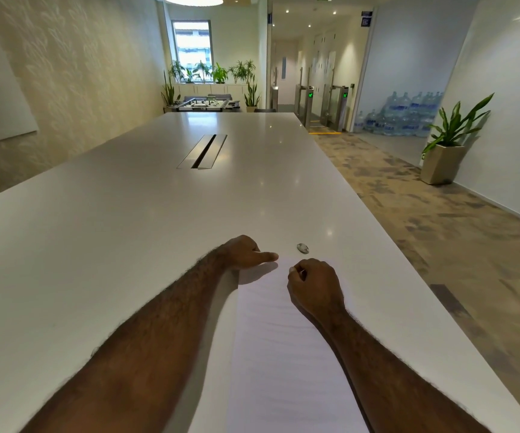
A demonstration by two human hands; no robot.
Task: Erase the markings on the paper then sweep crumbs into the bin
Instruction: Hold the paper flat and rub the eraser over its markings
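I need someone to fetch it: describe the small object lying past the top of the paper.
On the long white table, find the sheet of paper at the near edge. Just beyond its far end, ahead of the right hand, lies a small oval grey-and-white object, the only loose item on the bare tabletop.

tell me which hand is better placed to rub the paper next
Right. The right hand is curled over the top of the paper, seemingly pinching something small, while the left hand rests at the paper's top left corner, finger extended, steadying it.

Bare, hairy forearms, no sleeves
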